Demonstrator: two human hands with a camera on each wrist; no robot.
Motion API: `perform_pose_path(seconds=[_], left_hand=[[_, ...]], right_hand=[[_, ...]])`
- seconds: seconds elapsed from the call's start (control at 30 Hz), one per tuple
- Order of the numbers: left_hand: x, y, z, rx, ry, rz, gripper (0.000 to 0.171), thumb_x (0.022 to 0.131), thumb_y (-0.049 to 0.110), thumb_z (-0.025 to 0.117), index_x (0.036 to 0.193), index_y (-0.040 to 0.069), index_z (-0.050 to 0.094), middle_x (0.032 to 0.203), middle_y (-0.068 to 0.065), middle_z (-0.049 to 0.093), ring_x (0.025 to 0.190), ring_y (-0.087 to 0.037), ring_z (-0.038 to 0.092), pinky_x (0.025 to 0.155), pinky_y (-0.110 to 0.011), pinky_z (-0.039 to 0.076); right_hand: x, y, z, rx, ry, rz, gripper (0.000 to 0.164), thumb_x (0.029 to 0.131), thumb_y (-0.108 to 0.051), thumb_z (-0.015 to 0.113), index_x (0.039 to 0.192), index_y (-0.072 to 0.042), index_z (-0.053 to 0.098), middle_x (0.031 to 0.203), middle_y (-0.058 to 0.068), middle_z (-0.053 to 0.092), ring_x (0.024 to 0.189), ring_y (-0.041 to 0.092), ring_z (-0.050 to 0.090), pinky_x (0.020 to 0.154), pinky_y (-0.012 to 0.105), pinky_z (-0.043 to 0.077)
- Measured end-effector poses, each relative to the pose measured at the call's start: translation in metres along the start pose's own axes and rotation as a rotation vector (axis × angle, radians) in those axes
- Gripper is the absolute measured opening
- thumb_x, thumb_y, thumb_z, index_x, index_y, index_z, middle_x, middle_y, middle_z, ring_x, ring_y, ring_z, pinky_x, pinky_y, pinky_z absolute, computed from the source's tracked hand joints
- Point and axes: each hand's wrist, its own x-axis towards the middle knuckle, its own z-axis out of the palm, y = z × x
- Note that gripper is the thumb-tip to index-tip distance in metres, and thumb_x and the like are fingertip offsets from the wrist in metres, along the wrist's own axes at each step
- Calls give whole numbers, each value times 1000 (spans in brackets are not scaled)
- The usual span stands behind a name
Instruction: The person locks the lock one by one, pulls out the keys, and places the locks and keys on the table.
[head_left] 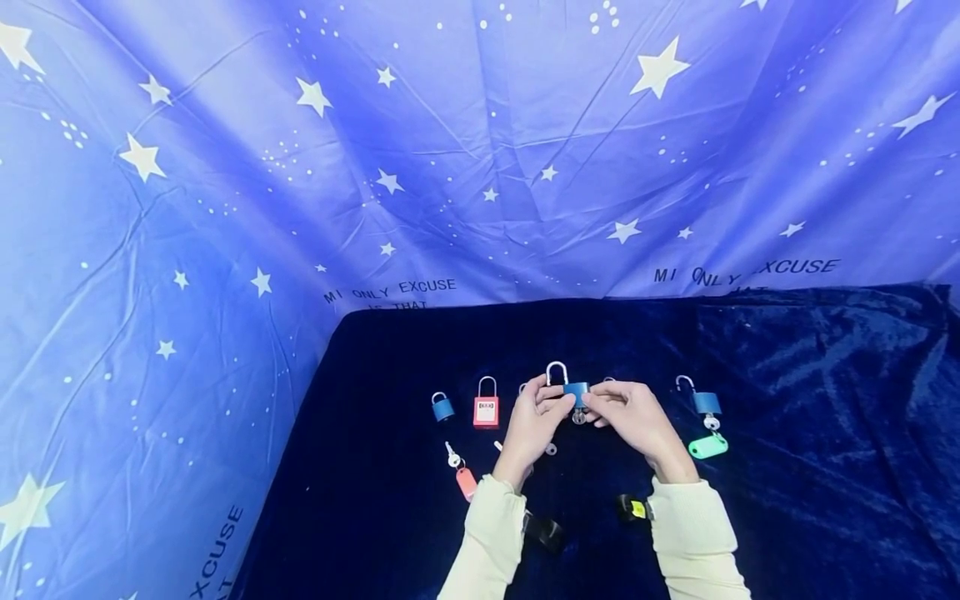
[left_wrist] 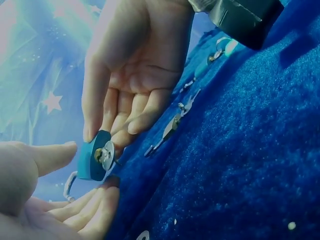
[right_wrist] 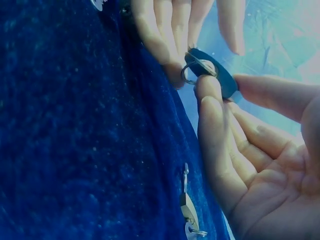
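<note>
A blue padlock [head_left: 576, 392] is held up above the dark cloth, its silver shackle swung out to the left of the body. A key [head_left: 579, 417] with a ring sits in its underside. My right hand [head_left: 637, 414] pinches the padlock's body between thumb and fingers, plainest in the right wrist view. My left hand [head_left: 531, 425] is at the shackle side with fingers extended. In the left wrist view its thumb stands apart from the padlock [left_wrist: 89, 159], and its fingertips lie close below the body; whether they touch is hard to tell.
To the left lie a small blue padlock [head_left: 443, 407], a red padlock [head_left: 486, 412] and keys with a red tag [head_left: 466, 482]. At right is an unlocked blue padlock [head_left: 707, 403] with a key and green tag [head_left: 708, 447]. My hands partly hide other locks. A starry curtain [head_left: 495, 167] hangs behind.
</note>
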Motion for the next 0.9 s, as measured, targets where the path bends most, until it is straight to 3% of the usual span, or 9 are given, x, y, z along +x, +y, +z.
perform_pose_path(seconds=[0.27,0.57,0.8,0.9], left_hand=[[0,1,-1,-32,42,48,54,81,13,65,128,0,42,106,-11,64,85,-17,63,76,-26,49],[3,4,-4,-57,98,62,35,89,18,56,119,0,54,100,-14,66,88,-26,65,77,-32,51],[-3,26,-15,-105,103,143,26,91,12,53,103,-10,60,101,-24,63,93,-39,61,82,-44,49],[-6,33,-20,-99,108,171,23,88,13,57,96,-8,63,99,-21,64,91,-34,63,79,-40,50]], right_hand=[[-2,-3,2,4,-11,20,48,85,-36,61,113,3,58,86,10,66,79,21,63,71,30,51],[-2,-3,1,1,2,-5,46,85,-34,61,112,3,58,86,11,66,78,22,63,70,31,51],[-3,-3,-2,12,10,-35,44,84,-37,63,111,-2,61,93,11,67,81,20,64,73,31,51],[-4,-4,-3,6,11,-43,46,83,-40,62,111,-4,61,99,10,66,83,19,64,76,33,51]])
